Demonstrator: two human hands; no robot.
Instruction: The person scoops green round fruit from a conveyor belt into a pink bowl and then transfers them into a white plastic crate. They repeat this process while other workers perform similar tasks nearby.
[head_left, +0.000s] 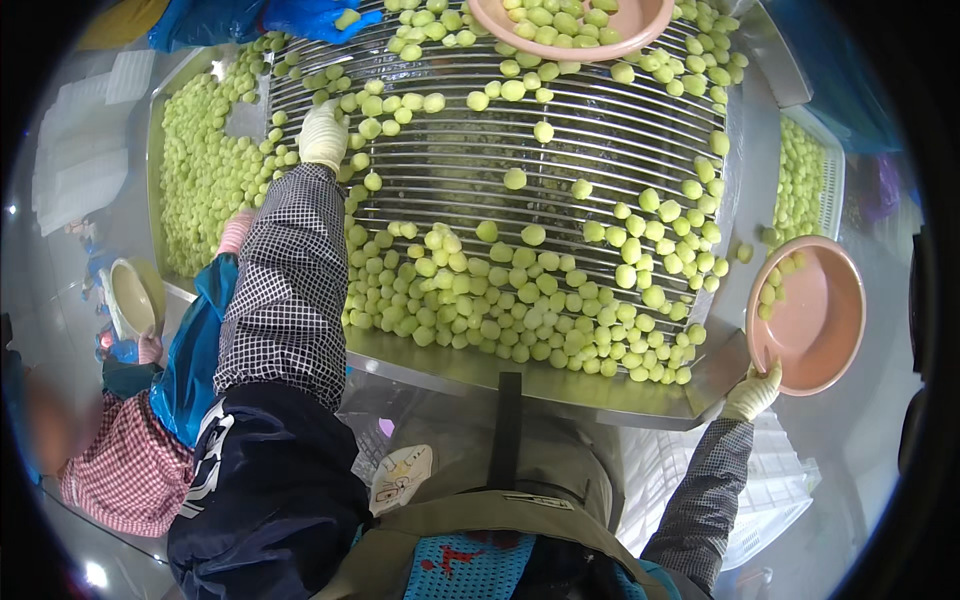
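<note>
My left hand, in a pale knit glove, reaches over a metal bar rack. Its fingertips are among round green fruits near the rack's left side; whether they grip one is hidden. In its own pale glove, my right hand grips the near rim of a pink plastic basin. That basin is tilted beyond the rack's right corner, with several green fruits against its left wall. More fruits are heaped along the rack's near edge.
A metal tray full of fruits adjoins the rack's left side. Another pink basin rests at the far edge. A co-worker's blue glove is at upper left; another's pink glove lies beside my left arm. A white crate stands right.
</note>
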